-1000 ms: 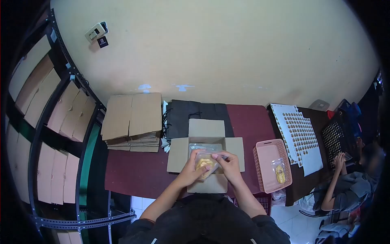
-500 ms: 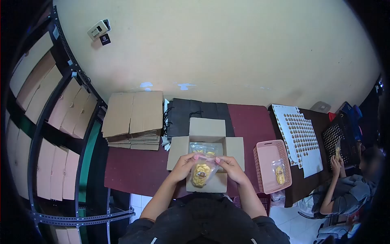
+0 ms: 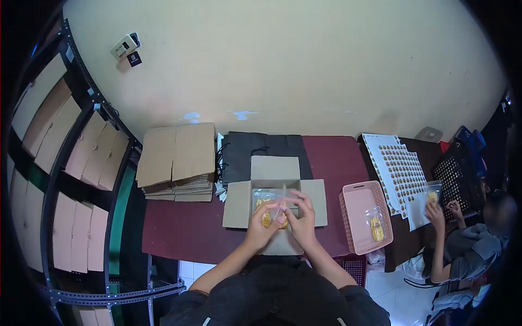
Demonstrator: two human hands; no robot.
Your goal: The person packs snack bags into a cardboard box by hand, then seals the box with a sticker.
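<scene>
An open cardboard box [image 3: 236, 205] stands before me with its flaps folded out. Over it, my left hand [image 3: 261, 227] pinches the edge of a clear plastic pouch [image 3: 277, 211] of yellow snack pieces. My right hand [image 3: 302, 221] has its thumb and fingers closed on the pouch's other side, close to the left hand. The pouch is tilted and partly covered by my fingers. Another clear snack pouch [image 3: 264, 194] lies inside the box, behind my hands.
Flattened cartons [image 3: 193, 152] are stacked at the left, beside black bags [image 3: 265, 145]. To the right, a pink basket [image 3: 356, 217] holds a snack pouch [image 3: 376, 227], and sticker sheets [image 3: 399, 176] lie beyond. A co-worker [image 3: 462, 255] holds another pouch near a black crate [image 3: 454, 171].
Both hands have come closer together and the pouch has moved from the box's near flap to above its opening, now tilted. The co-worker's pouch has moved left, over the sticker sheets.
</scene>
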